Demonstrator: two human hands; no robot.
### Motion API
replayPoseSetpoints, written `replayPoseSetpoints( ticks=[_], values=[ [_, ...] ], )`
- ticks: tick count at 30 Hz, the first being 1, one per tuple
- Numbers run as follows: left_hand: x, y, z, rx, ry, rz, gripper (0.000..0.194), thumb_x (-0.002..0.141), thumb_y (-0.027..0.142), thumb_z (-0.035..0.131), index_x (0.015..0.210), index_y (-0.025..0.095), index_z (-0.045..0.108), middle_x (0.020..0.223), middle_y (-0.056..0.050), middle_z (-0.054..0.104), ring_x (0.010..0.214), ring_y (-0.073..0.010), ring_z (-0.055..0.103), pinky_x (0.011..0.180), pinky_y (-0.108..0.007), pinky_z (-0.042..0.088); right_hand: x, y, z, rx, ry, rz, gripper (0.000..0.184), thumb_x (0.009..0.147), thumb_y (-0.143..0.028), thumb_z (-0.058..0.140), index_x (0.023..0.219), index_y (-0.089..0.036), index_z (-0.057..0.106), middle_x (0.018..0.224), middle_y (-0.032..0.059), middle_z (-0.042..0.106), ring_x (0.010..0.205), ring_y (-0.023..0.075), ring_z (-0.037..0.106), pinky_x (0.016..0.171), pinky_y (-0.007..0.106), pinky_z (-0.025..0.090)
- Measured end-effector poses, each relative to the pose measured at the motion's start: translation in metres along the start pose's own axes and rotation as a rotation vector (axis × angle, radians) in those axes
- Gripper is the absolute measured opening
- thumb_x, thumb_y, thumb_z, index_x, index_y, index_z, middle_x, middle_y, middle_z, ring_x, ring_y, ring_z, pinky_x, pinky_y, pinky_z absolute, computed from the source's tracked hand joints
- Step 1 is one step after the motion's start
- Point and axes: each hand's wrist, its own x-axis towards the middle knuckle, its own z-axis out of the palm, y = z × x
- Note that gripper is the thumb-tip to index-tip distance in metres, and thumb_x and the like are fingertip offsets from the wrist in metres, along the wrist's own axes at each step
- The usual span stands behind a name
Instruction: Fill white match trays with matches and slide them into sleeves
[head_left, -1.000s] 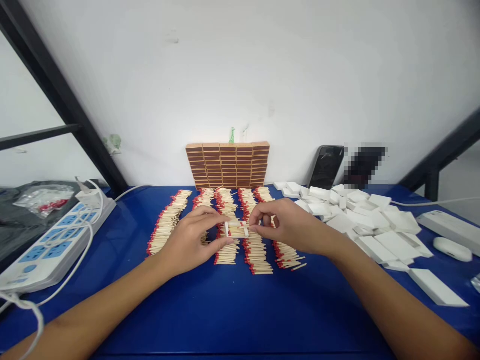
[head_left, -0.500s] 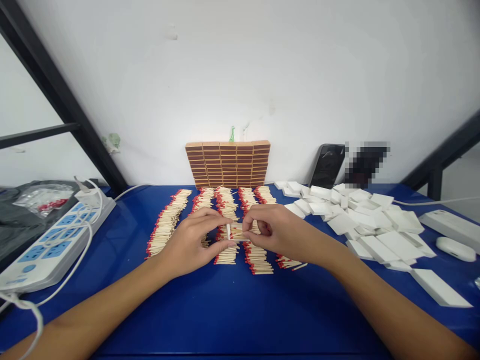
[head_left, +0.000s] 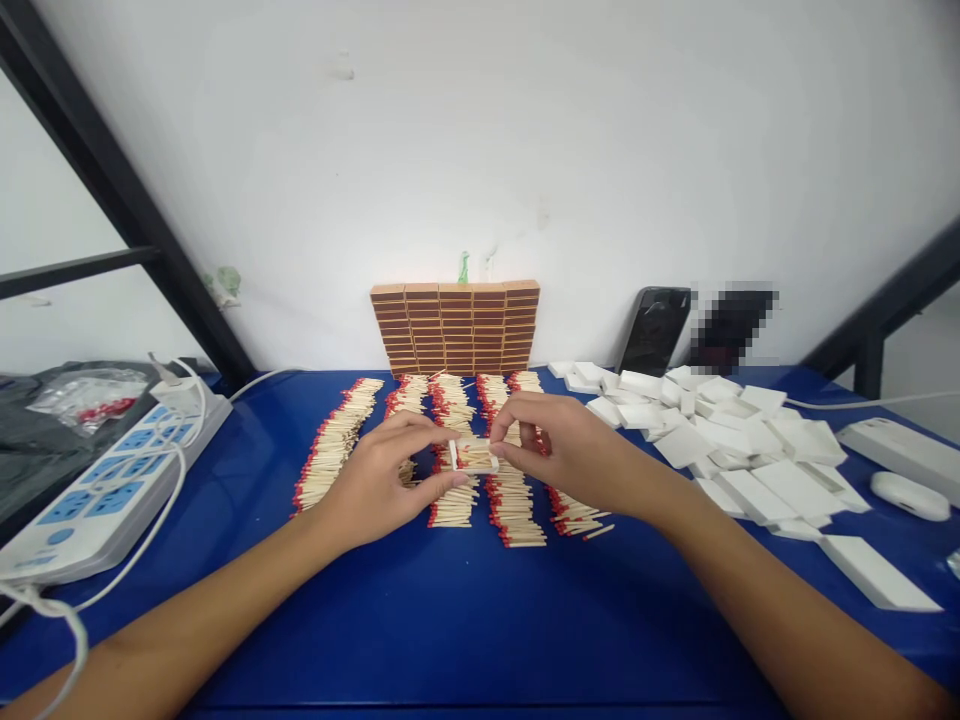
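Observation:
Both my hands meet over rows of red-tipped matches laid on a blue table. My left hand pinches the left end of a small white matchbox tray filled with matches. My right hand grips the tray's right end with thumb and fingers closed on it. The tray hangs just above the middle rows of matches.
A stack of brown matchboxes leans against the wall behind. White box trays lie heaped at right, near a white mouse and two phones. A power strip with cables sits at left.
My right hand slid left over the tray, then drew back to its right end. The tray rose slightly and now shows filled with matches. My left hand barely moved.

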Motion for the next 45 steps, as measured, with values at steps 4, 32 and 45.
replayPoseSetpoints(
  ticks=[4, 32, 45],
  values=[
    [0.001, -0.001, 0.000, 0.016, 0.037, -0.010, 0.037, 0.087, 0.038, 0.080, 0.121, 0.024, 0.073, 0.109, -0.006, 0.074, 0.102, -0.0195, 0.069, 0.093, -0.034, 0.057, -0.001, 0.003, -0.002, -0.005, 0.010, 0.028, 0.009, 0.097, -0.024, 0.061, 0.089, -0.022, 0.065, 0.084, -0.0016, 0.064, 0.066, 0.0118, 0.054, 0.063, 0.026, 0.043],
    [-0.001, -0.001, 0.001, 0.011, 0.049, 0.021, 0.037, 0.087, 0.038, 0.080, 0.120, 0.023, 0.073, 0.109, -0.008, 0.075, 0.101, -0.0212, 0.070, 0.093, -0.036, 0.058, 0.002, 0.002, 0.015, 0.054, -0.008, -0.025, 0.006, 0.095, -0.016, 0.063, 0.091, -0.019, 0.066, 0.080, -0.0023, 0.059, 0.061, 0.0096, 0.048, 0.063, 0.025, 0.036],
    [0.001, 0.000, 0.000, 0.015, 0.047, 0.012, 0.037, 0.089, 0.038, 0.079, 0.122, 0.024, 0.073, 0.109, -0.008, 0.075, 0.102, -0.0218, 0.069, 0.092, -0.037, 0.059, 0.001, -0.001, 0.005, 0.110, 0.009, 0.083, 0.011, 0.099, -0.029, 0.058, 0.093, -0.022, 0.063, 0.072, -0.0030, 0.060, 0.060, 0.0123, 0.049, 0.060, 0.027, 0.038]
  ],
)
